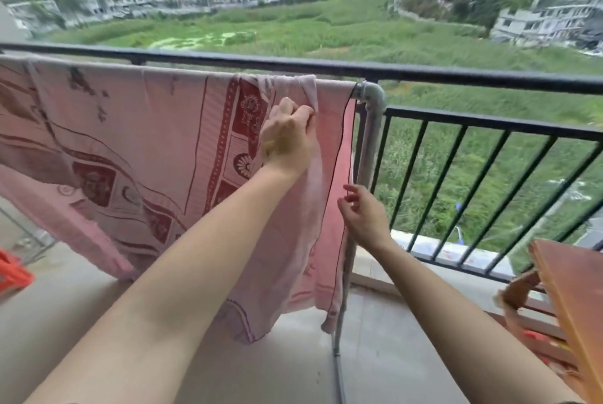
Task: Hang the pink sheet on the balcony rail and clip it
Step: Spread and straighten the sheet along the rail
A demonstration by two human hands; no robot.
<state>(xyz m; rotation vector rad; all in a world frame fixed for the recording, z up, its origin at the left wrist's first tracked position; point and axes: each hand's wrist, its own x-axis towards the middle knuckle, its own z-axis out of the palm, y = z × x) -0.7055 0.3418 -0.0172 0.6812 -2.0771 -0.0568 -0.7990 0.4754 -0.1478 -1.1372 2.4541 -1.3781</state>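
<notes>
Sheet (pixel 146 129) is up, draped over the grey rail (pixel 370 95) and hanging almost to the floor. My left hand (pixel 288 136) is pinching a bunched fold just under the rail, near its right end. My right hand (pixel 362 214) hovers lower, fingers loosely spread beside the dark hem, holding nothing I can see. Hanging looks mostly done, but that bunch wants smoothing. No clip in sight, so clipping is left.

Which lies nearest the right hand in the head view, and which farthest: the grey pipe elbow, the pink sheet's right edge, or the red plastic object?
From the right hand:
1. Pink sheet's right edge, just left.
2. Grey pipe elbow, above.
3. Red plastic object, far left on the floor.
</notes>
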